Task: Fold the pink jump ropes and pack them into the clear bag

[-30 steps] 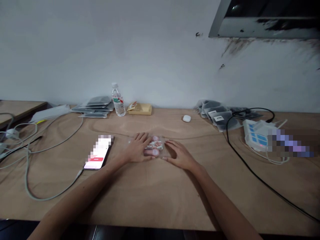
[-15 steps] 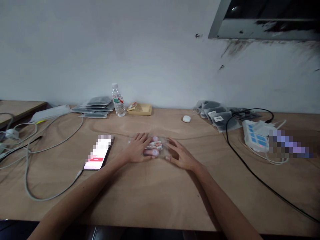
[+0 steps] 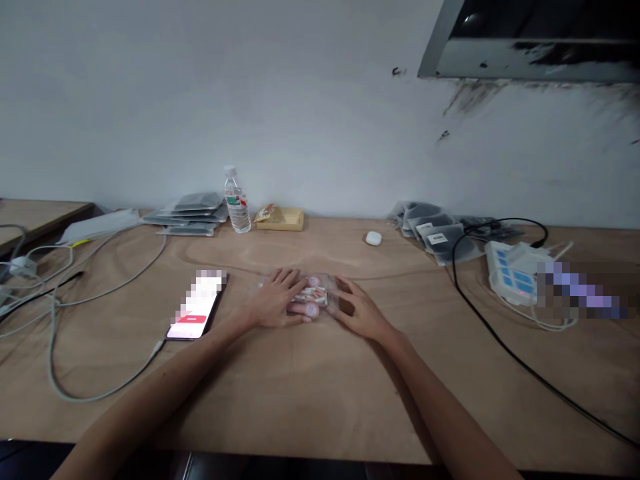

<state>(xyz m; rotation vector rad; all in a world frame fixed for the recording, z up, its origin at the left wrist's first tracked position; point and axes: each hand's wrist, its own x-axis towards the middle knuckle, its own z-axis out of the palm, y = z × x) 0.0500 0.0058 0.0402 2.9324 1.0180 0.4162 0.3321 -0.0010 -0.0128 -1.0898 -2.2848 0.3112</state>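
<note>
A clear plastic bag (image 3: 313, 298) with small pink and white items inside lies flat on the wooden table (image 3: 310, 393) in front of me. My left hand (image 3: 277, 299) rests on the bag's left part with fingers stretched out flat. My right hand (image 3: 361, 310) lies on the bag's right edge, fingers spread and slightly arched. Both palms face down and neither hand grips anything.
A phone (image 3: 197, 310) on a cable lies to the left of my hands. Grey cables (image 3: 60, 300) loop at far left. At the back stand a water bottle (image 3: 236, 200), a small cardboard tray (image 3: 281, 218), grey pouches (image 3: 190, 212) and a white earbud case (image 3: 373, 238). A power strip (image 3: 513, 275) and black cable (image 3: 500, 340) lie right.
My right hand has shifted slightly left over the bag's right edge and its fingers have arched. My left hand has hardly moved.
</note>
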